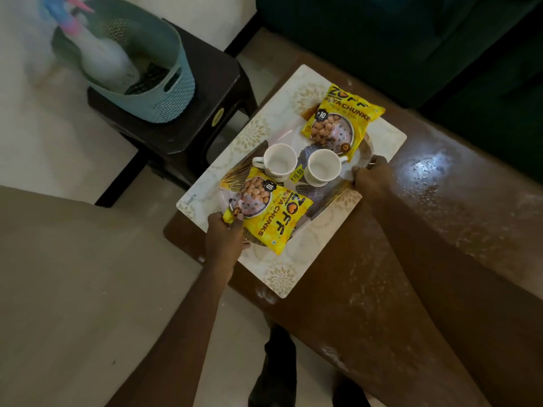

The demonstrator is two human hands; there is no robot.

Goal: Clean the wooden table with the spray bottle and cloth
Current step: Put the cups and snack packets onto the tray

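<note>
The wooden table [440,218] is brown and dusted with white powder. A round patterned tray [320,201] rests on a pale placemat [282,277] at the table's left end. It carries two white cups and two yellow snack packets. My left hand [223,242] grips the tray's near rim, with its thumb on the near packet. My right hand [371,179] grips the far right rim. A white spray bottle [102,58] with a pink and blue head stands in a teal basket [164,95] at the upper left, next to a dark cloth [150,79].
The basket sits on a dark plastic stool [188,121] left of the table. A dark green sofa [411,39] runs along the table's far side. A beige cushion [73,289] fills the lower left. Pale floor shows between them.
</note>
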